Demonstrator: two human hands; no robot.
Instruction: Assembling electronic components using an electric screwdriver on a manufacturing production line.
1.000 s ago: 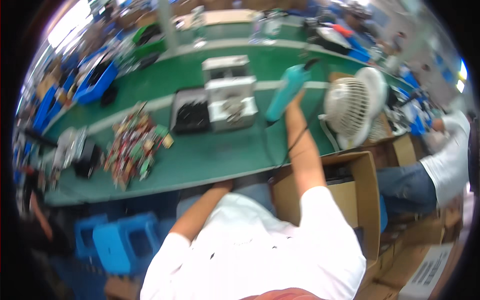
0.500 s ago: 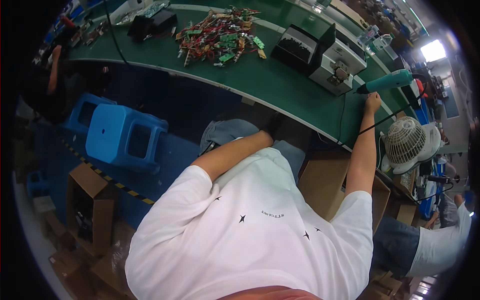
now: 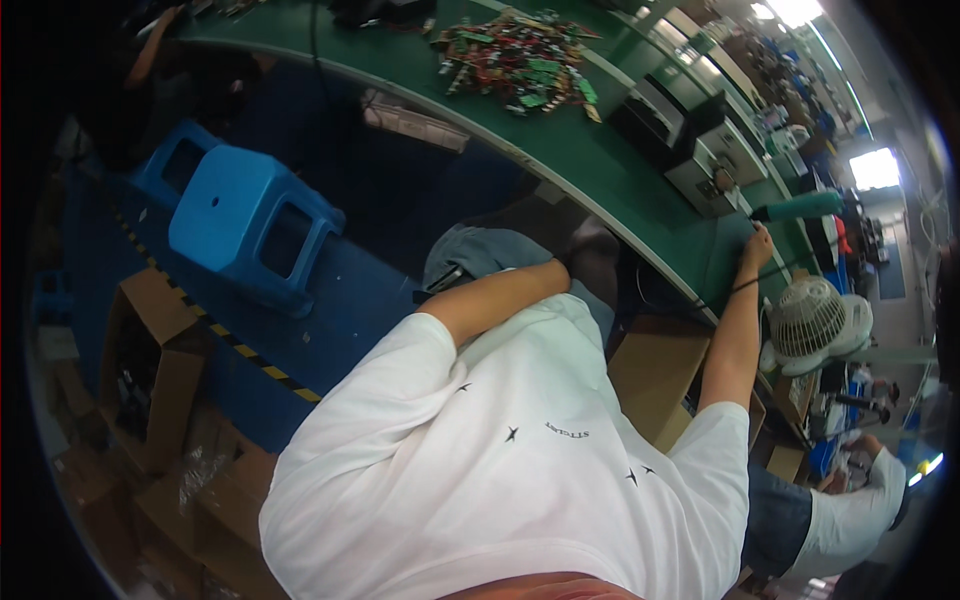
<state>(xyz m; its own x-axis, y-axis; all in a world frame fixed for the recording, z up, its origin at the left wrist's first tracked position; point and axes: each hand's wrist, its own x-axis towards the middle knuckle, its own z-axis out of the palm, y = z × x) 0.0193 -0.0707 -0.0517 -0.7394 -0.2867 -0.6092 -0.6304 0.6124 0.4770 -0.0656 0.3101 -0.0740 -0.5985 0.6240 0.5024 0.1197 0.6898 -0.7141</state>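
Observation:
My right hand rests on the right part of the green workbench with its fingers curled in. Whatever may be inside them is too small to make out. Just beyond it lies a teal electric screwdriver, its dark tip pointing left, close to the fingers. A light-grey boxy machine with a metal mechanism on its front stands to the left of that tip. My left forearm crosses my lap, and its hand is lost among the dark folds between my legs, fingers hidden.
A heap of green circuit boards with wires sits farther back. Beside the machine is a black open box. A pale caged fan stands right of my arm. Blue stools and cartons occupy the left. Another person is at right.
My view has turned left, so the bench and its things sit farther right in the picture. My right hand stays by the screwdriver; my left arm still lies across my lap.

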